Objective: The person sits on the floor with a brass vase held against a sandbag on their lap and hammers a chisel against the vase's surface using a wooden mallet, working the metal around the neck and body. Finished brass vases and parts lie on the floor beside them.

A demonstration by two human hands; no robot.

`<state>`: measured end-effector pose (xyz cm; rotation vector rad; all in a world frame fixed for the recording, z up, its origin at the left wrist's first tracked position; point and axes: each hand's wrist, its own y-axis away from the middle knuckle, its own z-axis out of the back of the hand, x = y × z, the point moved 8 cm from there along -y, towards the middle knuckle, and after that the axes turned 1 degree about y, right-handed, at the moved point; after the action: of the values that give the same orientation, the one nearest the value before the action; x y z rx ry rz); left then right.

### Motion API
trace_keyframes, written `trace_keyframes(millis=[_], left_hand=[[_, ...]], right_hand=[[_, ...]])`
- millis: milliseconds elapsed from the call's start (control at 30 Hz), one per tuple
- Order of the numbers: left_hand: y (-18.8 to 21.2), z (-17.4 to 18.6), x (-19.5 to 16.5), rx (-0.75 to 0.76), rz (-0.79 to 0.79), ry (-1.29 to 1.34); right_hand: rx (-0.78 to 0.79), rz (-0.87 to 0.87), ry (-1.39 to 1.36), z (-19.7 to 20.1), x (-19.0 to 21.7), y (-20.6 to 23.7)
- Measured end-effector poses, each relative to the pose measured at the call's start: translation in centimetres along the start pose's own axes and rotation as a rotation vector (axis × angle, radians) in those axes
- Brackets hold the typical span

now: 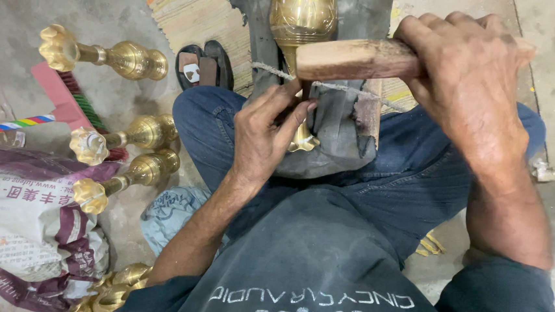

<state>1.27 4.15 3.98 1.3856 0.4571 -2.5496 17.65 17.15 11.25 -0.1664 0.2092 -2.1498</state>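
Note:
A brass vase (302,11) lies on a dark padded block (340,137) between my knees, tied down by a cord (334,86). My left hand (263,132) pinches a thin tool against the vase's flared foot (304,141); the tool itself is mostly hidden by the fingers. My right hand (468,78) grips a wooden mallet (356,58), whose head hangs just above the left fingers.
Three brass vases (105,56) (122,140) (126,178) lie on the concrete floor to the left, with more brass pieces (108,294) at the bottom left. A printed sack (22,223), a striped stick (9,126), a sandal (202,66) and a woven mat (190,6) surround me.

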Motion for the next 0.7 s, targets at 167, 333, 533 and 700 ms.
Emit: trace_keyframes(millis=[167,333,533,700], left_hand=[[0.3,-0.4,0.5,0.003,-0.03,0.094],[0.1,-0.1,0.7,0.004,-0.001,0.078],[0.0,0.2,-0.2,-0.003,-0.004,0.086],[-0.1,0.2,-0.4,-0.022,-0.017,0.097]], right_hand=[[0.036,-0.07,-0.17,-0.7,-0.8,0.4],[0.026,-0.15,-0.227,-1.2,-1.5,0.4],[0.07,-0.108,-0.18,-1.1,-0.8,0.1],[0.048,0.018,-0.092,-0.7,0.0,0.0]])
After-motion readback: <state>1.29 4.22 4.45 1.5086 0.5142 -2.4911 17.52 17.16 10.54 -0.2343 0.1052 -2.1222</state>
